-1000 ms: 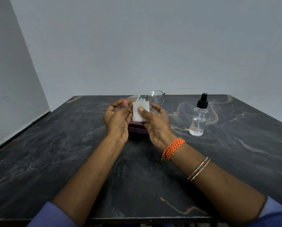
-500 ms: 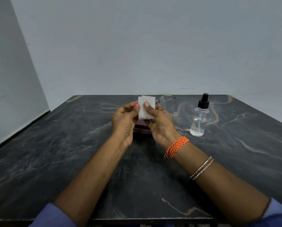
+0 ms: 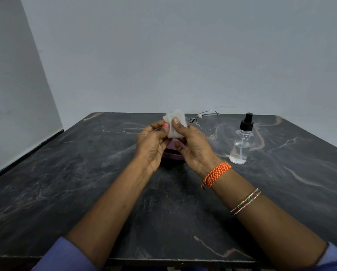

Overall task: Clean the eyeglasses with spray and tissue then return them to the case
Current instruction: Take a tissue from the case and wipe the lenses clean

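Pale grey walls stand behind a dark marbled stone tabletop [image 3: 66, 182] with tan veins. Thin silver wire-rimmed eyeglasses [image 3: 204, 119] are held above its middle, their long axis running left to right; one lens shows to the right of the hands, and a temple arm stretches rightward toward the wall while another thin wire reaches left. A folded white tissue [image 3: 176, 124] covers the other lens. The right hand [image 3: 193, 147] pinches the tissue with thumb on its near face, fingers curled behind. The left hand [image 3: 153, 145] grips the frame at the tissue's left edge, thumb touching it. Below the hands lies a mauve eyeglass case [image 3: 171, 153], mostly hidden. Well right stands a clear spray bottle with black nozzle [image 3: 242, 141], upright.
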